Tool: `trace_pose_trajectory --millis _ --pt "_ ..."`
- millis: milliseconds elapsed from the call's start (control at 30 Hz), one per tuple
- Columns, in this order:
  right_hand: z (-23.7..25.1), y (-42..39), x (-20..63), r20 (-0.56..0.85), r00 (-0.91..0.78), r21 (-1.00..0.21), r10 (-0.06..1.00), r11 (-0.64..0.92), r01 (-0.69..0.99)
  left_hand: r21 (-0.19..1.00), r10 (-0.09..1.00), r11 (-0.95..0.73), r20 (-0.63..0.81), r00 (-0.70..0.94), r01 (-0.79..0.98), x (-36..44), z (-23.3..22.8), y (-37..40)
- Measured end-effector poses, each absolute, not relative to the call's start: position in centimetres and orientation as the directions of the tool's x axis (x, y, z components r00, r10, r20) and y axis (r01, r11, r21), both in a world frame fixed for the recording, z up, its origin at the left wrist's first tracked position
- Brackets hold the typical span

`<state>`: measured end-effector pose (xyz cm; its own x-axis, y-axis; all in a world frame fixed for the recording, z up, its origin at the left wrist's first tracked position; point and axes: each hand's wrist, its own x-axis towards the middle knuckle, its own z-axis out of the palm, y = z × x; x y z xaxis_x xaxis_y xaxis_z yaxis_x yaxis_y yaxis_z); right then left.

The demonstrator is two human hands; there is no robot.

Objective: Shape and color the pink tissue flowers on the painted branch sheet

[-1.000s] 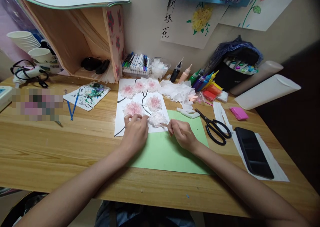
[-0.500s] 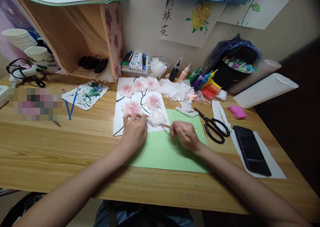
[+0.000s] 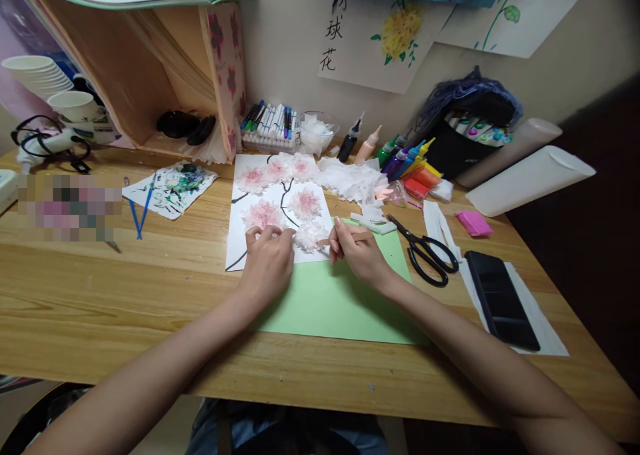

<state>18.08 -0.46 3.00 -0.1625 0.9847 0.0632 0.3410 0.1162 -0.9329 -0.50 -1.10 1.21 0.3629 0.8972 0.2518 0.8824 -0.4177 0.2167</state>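
marker tray (image 3: 270,123) full of pens, bowl (image 3: 317,132) w/ tissue bits

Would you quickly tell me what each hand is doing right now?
Left hand: curled, fingertips pressing the white sheet beside the paper flower.
Right hand: closed on a thin stick touching that flower.

Scissors (image 3: 425,255) lie right of the flower sheet (image 3: 280,211).
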Motion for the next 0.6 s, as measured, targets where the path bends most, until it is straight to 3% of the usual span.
trace_pose_trajectory --millis 67,167,300,400,600 --pt "3.6 -0.9 19.0 0.117 -0.232 -0.908 0.966 0.199 0.369 0.220 0.898 -0.417 0.251 0.362 0.882 -0.5 1.2 -1.1" --pt "4.1 -1.4 21.6 0.309 -0.249 -0.795 0.918 0.393 0.461 0.222 0.893 -0.431 0.244 0.378 0.874 -0.7 1.3 -1.1" --pt "3.1 -0.3 25.1 0.426 -0.139 -0.563 0.894 0.382 0.732 0.227 0.871 -0.486 0.206 0.446 0.844 -1.0 1.8 -1.0" --pt "1.3 1.4 26.5 0.418 -0.216 -0.405 0.883 0.394 0.825 0.251 0.850 -0.526 0.157 0.502 0.812 -1.5 2.3 -0.8" --pt "-0.4 3.4 26.0 0.438 -0.182 -0.400 0.880 0.372 0.838 0.277 0.842 -0.536 0.118 0.526 0.797 -2.1 2.7 -0.4"
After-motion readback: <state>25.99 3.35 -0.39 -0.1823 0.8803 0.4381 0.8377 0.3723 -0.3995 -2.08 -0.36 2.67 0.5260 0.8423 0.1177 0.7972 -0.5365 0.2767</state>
